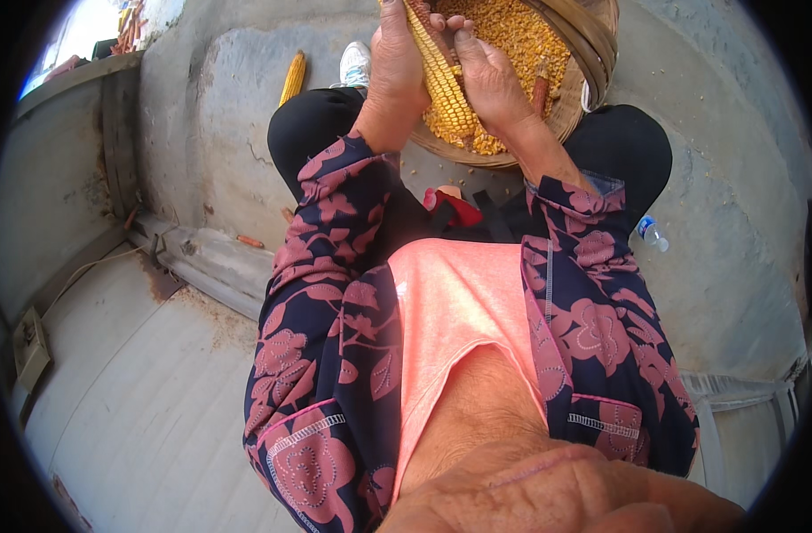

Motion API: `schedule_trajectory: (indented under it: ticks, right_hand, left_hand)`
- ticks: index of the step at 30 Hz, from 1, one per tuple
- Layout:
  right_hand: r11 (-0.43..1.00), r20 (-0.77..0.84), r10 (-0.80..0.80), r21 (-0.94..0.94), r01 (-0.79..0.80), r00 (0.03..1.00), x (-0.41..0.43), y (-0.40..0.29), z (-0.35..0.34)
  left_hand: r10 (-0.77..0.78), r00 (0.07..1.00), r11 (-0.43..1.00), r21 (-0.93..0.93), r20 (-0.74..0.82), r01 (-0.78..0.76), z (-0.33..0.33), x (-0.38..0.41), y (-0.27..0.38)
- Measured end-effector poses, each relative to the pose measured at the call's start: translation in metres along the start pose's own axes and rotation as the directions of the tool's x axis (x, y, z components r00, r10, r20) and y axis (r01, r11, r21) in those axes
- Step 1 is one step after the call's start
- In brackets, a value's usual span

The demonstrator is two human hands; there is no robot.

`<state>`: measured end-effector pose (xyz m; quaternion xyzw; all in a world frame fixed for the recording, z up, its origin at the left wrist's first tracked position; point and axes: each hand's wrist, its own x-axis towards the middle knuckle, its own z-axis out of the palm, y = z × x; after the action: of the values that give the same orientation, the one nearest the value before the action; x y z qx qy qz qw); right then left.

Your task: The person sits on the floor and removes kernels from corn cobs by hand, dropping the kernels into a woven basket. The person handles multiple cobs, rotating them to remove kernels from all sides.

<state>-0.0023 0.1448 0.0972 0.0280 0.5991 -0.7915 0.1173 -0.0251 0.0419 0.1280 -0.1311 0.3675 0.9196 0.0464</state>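
Observation:
My left hand grips a partly shelled ear of corn, its thumb lying along the upper part. On the ear's other side, my right hand presses its thumb and curled fingers near the cob. Rows of yellow kernels still cover the side facing me, while a reddish bare strip of cob shows near the top. Below both hands is a round woven basket holding loose corn kernels. A bare reddish cob lies on the kernels at the right. The upper end of the ear runs out of the picture.
An ear of corn lies on the concrete floor, left of a white shoe. A plastic bottle is beyond my right knee. A bare cob rests by the left ledge. Scattered kernels lie between my legs and around the basket.

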Motion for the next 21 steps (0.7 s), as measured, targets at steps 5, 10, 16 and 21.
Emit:
schedule_trajectory:
  ticks: [5,10,16,21]
  right_hand:
    - [0.963,0.061,0.144,0.220,-0.154,0.988,-0.001,-0.005,0.000]
    - [1.000,0.255,-0.004,-0.013,0.008,0.967,-0.019,-0.045,0.005]
    - [0.963,0.212,-0.073,-0.241,0.124,0.975,-0.019,-0.028,0.005]
    - [0.987,0.154,-0.007,-0.155,0.031,0.988,-0.019,-0.029,0.002]
  left_hand:
    - [-0.046,0.997,0.993,-0.110,-0.058,0.039,-0.001,0.006,0.003]
    - [-0.028,0.996,0.959,-0.285,-0.086,0.002,-0.015,0.017,0.019]
    - [-0.048,0.996,0.930,-0.367,-0.073,0.018,-0.016,0.017,0.025]
    - [-0.081,0.992,0.922,-0.384,-0.095,0.038,-0.025,0.027,0.018]
